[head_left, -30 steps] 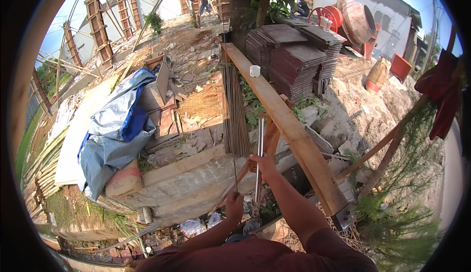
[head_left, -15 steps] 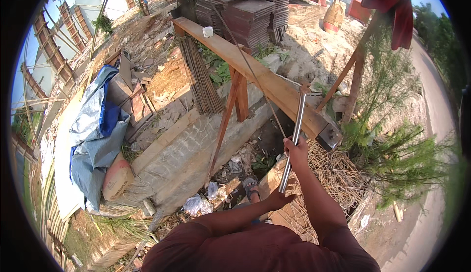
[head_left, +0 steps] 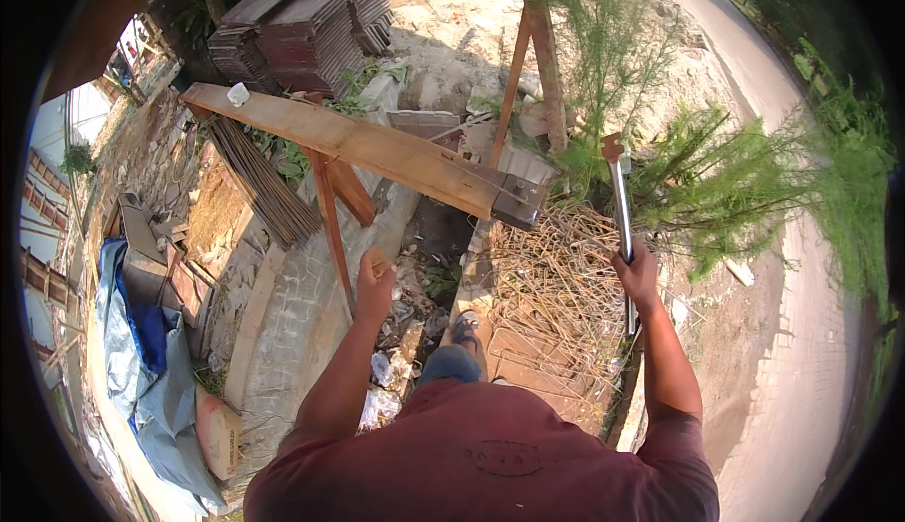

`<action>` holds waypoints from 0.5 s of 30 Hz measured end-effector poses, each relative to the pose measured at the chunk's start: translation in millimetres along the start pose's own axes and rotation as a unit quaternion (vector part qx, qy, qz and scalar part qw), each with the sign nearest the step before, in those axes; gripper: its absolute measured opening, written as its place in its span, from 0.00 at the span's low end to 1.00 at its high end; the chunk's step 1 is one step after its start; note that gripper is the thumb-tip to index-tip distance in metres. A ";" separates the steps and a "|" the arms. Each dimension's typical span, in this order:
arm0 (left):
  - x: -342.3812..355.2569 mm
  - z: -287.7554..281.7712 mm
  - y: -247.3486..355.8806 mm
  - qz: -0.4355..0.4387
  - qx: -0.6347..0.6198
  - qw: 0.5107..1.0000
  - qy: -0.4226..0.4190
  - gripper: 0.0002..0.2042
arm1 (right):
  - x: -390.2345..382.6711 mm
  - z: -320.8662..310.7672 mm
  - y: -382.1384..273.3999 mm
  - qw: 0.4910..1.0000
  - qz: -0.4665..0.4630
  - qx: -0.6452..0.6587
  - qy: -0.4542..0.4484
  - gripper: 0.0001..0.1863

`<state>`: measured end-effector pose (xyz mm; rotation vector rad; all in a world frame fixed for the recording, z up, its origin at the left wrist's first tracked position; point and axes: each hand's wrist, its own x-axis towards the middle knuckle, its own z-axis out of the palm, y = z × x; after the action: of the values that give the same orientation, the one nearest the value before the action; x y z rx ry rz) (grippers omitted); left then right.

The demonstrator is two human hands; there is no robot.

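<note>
Sand (head_left: 429, 37) up top; centre-right, right hand (head_left: 640, 275) clenches steel tube (head_left: 621, 203); low swing could snag bent rods (head_left: 556, 286); left hand (head_left: 375, 286) curled, contents unclear.

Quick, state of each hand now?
Left hand: curled; can't tell if it's holding anything.
Right hand: closed, holding the metal bar.

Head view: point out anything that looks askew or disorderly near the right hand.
The heap of bent rods, left of the right hand, looks disorderly: its pieces tangle at all angles, while the straight rods by the plank lie bundled.
</note>
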<state>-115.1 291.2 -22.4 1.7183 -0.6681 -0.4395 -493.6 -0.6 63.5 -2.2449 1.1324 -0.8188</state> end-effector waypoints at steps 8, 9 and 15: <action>145.0 22.4 32.5 0.099 0.023 0.994 0.043 0.27 | 43.7 16.1 42.4 0.994 0.053 -0.076 -0.057 0.19; 158.4 25.9 28.8 0.119 0.059 0.990 0.043 0.28 | 43.3 19.1 43.8 0.988 0.096 -0.093 -0.079 0.19; 216.6 69.7 26.2 0.190 0.284 0.938 0.055 0.30 | 25.1 33.1 46.9 0.987 0.085 -0.127 -0.055 0.19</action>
<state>2.8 95.8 -2.1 2.0644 -1.0937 0.1418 -483.6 -41.4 16.9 -2.3206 1.4189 -0.4981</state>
